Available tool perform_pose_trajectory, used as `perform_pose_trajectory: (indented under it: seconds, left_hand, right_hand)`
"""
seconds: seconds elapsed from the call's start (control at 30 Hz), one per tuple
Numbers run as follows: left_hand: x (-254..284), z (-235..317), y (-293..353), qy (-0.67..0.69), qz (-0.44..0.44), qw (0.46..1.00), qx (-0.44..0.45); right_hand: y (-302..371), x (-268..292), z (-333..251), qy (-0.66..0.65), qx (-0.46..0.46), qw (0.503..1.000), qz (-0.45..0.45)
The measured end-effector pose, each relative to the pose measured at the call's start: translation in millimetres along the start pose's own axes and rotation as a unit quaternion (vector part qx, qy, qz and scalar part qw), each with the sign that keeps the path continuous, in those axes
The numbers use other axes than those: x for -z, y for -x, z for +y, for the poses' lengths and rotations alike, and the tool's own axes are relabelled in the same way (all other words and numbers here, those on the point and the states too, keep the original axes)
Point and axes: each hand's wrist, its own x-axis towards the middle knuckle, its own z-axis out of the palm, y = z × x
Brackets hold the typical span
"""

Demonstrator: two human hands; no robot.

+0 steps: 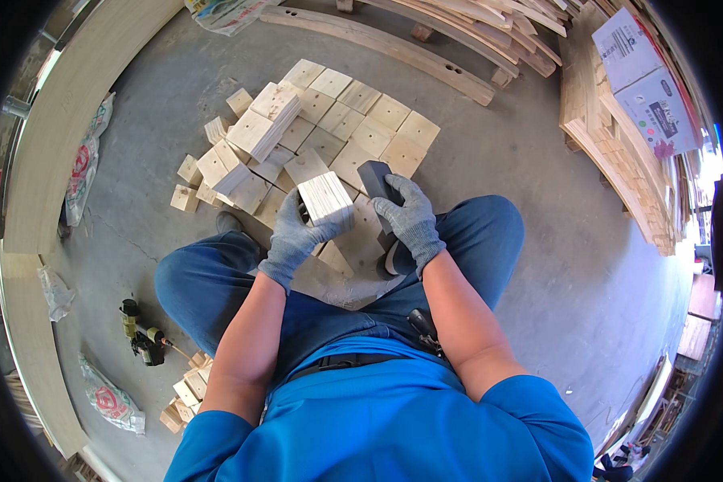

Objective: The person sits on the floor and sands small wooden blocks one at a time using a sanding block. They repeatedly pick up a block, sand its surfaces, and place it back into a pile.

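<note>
My left hand [292,241], in a grey knit glove, is closed around a pale wooden block [326,201] held up between my knees. In my gloved right hand [410,217] is a dark, flat rectangular block [374,178], gripped by its side just right of the wooden one. The two blocks are close together; a narrow gap shows between them. Below and beyond my hands, rows of square wooden blocks [390,112] lie packed on the floor, many with a small hole on top. A few more blocks [252,133] are stacked over the left part of these rows.
A cordless power tool [142,333] and small wood offcuts [188,392] lie at my left. Plastic bags [112,395] are near the long board on that side. A wooden beam [377,48] lies beyond the blocks. Stacked timber with a cardboard box [651,104] stands at far right.
</note>
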Motion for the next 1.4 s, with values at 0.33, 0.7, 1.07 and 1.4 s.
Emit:
perform_pose_trajectory:
  seconds: [0.33,0.7,1.07,1.4]
  left_hand:
    - [8.7,-17.9,8.8,-0.278,-0.030,0.954,-0.103]
    - [19.8,-34.3,12.2,-0.186,-0.061,0.980,-0.033]
    - [11.9,-34.4,3.3,-0.285,0.045,0.937,-0.197]
    - [10.3,-11.1,11.2,-0.275,-0.023,0.947,-0.164]
  right_hand:
    - [0.0,-1.1,-2.4,-0.007,0.048,0.999,0.007]
    - [7.0,6.9,-29.4,0.003,0.115,0.993,-0.038]
    - [10.3,-1.7,-15.8,0.007,0.087,0.995,-0.049]
    - [7.4,0.5,-11.6,0.040,0.065,0.996,-0.054]
